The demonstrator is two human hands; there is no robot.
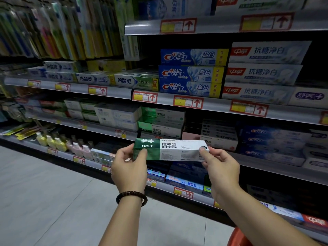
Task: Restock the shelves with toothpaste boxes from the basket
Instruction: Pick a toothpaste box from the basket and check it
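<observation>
A green and white toothpaste box [174, 150] is held level in front of the shelves, between both hands. My left hand [130, 166], with a dark bead bracelet on the wrist, pinches its green end. My right hand [221, 166] pinches its white end, thumb on the front face. Right behind the box, on the third shelf, stand matching green and white boxes [162, 121] stacked two high. A red basket [238, 236] shows only as a rim at the bottom edge, below my right forearm.
Blue Crest boxes [192, 73] and white boxes with red labels [262, 72] fill the shelf above. A dark gap [193, 119] lies right of the green stack. Small bottles [53, 142] stand low on the left. Grey floor tiles [44, 201] spread to the left.
</observation>
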